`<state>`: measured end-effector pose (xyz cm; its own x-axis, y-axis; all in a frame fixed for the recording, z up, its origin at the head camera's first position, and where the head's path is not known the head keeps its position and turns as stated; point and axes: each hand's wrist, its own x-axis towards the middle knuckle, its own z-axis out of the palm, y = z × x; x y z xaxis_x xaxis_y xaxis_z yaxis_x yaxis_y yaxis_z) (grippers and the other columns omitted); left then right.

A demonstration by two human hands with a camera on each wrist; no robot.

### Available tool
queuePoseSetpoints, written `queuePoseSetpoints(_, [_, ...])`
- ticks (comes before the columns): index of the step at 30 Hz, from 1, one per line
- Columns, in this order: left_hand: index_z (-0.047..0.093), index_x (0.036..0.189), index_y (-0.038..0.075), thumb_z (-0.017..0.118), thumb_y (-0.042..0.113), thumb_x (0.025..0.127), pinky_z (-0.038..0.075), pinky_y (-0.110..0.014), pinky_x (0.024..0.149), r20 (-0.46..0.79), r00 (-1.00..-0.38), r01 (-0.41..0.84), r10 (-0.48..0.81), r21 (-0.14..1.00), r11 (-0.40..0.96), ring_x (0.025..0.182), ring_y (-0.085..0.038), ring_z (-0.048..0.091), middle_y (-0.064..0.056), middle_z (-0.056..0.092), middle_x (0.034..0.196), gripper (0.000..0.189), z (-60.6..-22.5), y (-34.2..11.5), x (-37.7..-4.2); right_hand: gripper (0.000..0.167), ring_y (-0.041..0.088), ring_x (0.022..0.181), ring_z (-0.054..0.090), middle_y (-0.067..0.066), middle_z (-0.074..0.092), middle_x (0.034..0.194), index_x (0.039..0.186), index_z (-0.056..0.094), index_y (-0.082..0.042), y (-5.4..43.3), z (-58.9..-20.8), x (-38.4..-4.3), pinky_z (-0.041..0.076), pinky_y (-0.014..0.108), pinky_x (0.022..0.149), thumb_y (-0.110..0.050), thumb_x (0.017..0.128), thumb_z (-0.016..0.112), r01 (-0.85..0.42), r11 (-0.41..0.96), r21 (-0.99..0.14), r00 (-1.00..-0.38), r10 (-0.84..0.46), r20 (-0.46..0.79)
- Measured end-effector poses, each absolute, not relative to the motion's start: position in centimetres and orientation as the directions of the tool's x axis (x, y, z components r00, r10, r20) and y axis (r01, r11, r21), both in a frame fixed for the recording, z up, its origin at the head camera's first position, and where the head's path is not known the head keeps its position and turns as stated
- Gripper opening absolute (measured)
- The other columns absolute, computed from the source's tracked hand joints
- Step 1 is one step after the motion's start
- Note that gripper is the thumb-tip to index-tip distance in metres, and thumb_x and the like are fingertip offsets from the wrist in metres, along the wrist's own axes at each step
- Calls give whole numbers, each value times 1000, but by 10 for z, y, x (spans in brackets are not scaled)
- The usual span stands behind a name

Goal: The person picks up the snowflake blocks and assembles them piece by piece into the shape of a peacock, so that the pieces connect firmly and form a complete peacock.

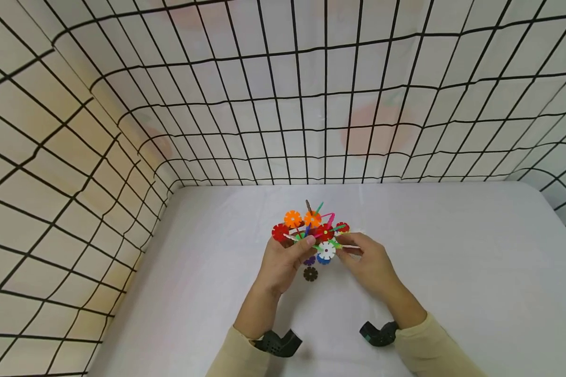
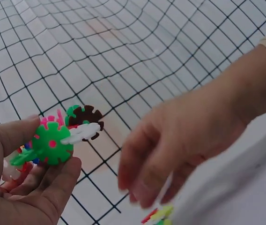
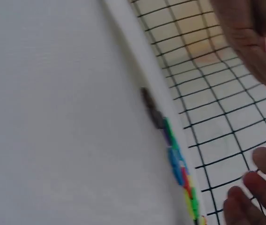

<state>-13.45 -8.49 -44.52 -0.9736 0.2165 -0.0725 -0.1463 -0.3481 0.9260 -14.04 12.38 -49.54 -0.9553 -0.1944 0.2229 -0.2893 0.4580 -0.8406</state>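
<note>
My left hand [image 1: 283, 262] grips a cluster of interlocking plastic flower discs, thumb on top and fingers beneath. In the left wrist view, a green disc [image 2: 53, 143] sits between thumb and fingers. A white disc [image 2: 82, 133] stands edge-on beside it, and a brown disc [image 2: 88, 119] lies just behind. Orange discs [image 1: 293, 219] and a red disc [image 1: 280, 232] show at the cluster's far left. My right hand [image 1: 370, 262] is close on the right side of the cluster. Both wrist views show its fingers loosely bent, apart from the cluster, with nothing between them.
Loose discs lie on the white tabletop [image 1: 207, 293] below the hands, among them a brown disc [image 1: 310, 274], a purple disc [image 1: 309, 260] and a blue disc [image 3: 174, 165]. Black wire grid panels [image 1: 325, 104] stand along the back and sides.
</note>
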Motion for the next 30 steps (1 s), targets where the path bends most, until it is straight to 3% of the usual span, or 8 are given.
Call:
queuePoseSetpoints(3, [53,139,6,74,14,94,59,-33,95,-87,-975,-155,203,924,-350,109,-18,71,-7,69,131,50,-444,-84,-135,37,31,119,68,11,68,130,128,67,-8,116,-504,-138,56,47,99,-14,92,76,-322,595,-737,-937,-309,160])
queuePoseSetpoints(8, [55,136,5,77,21,92,60,-32,91,-100,-975,-167,199,919,-357,104,-16,73,-8,71,126,52,-445,-83,-134,45,34,131,60,14,65,138,132,66,-6,108,-514,-136,49,50,109,-18,90,79,-491,672,-555,-865,-451,219])
queuePoseSetpoints(14, [56,124,1,75,29,94,59,-25,84,-127,-968,-196,214,921,-337,94,-11,71,-1,73,112,46,-447,-82,-134,44,32,110,67,11,76,114,121,71,-8,110,-520,-135,56,45,97,-16,81,87,-600,723,-343,-790,-465,401])
queuePoseSetpoints(17, [57,122,0,76,32,93,57,-24,81,-139,-960,-212,243,928,-306,90,-11,68,0,71,111,48,-447,-82,-134,47,32,109,68,11,75,116,122,70,-5,112,-522,-134,55,45,98,-13,79,87,-639,724,-261,-746,-498,443])
queuePoseSetpoints(21, [51,132,0,77,30,92,58,-26,81,-120,-949,-204,290,938,-279,94,-11,69,0,70,113,57,-445,-83,-133,48,33,117,66,16,70,129,128,68,-3,114,-518,-131,55,48,100,-11,83,83,-578,729,-368,-809,-450,379])
queuePoseSetpoints(25, [45,142,2,72,28,96,60,-27,84,-100,-946,-184,307,948,-259,101,-12,70,-3,68,120,59,-445,-83,-132,44,28,107,70,15,71,127,130,67,-2,116,-515,-130,59,47,91,-10,88,78,-416,700,-580,-909,-311,276])
queuePoseSetpoints(30, [43,144,0,62,27,103,57,-22,80,-126,-945,-198,302,955,-221,96,-9,67,-3,66,116,53,-443,-83,-132,32,26,97,72,14,75,114,118,71,-1,121,-512,-137,61,44,83,-5,87,78,-356,714,-603,-934,-264,239])
